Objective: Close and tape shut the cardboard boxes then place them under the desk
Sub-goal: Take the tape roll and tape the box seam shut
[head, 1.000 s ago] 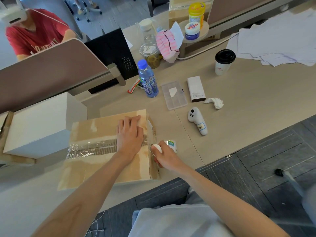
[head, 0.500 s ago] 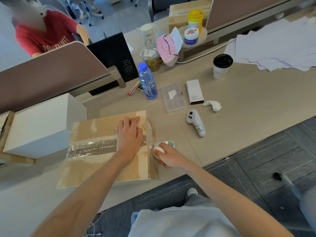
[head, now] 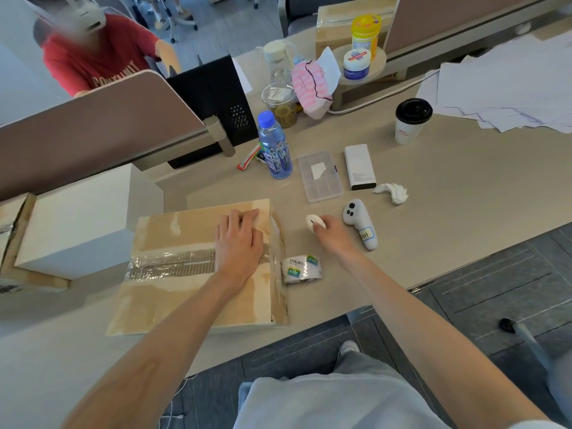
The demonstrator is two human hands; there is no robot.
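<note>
cardboard box (head: 185, 239) lies closed on the desk (head: 464, 212) near its front edge, with a clear tape strip (head: 173, 264) along the top seam. left hand (head: 240, 243) lies flat on the lid, fingers straight. right hand (head: 332, 235) is right of the box, fingers curled round a small white round object (head: 315, 222). tape roll (head: 301, 269) sits on the desk against the box's right side.

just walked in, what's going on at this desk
A person is sealing a cardboard box on the desk. The left hand presses flat on its taped seam. The right hand holds a small white round object by a white controller. The tape roll lies beside the box.
</note>
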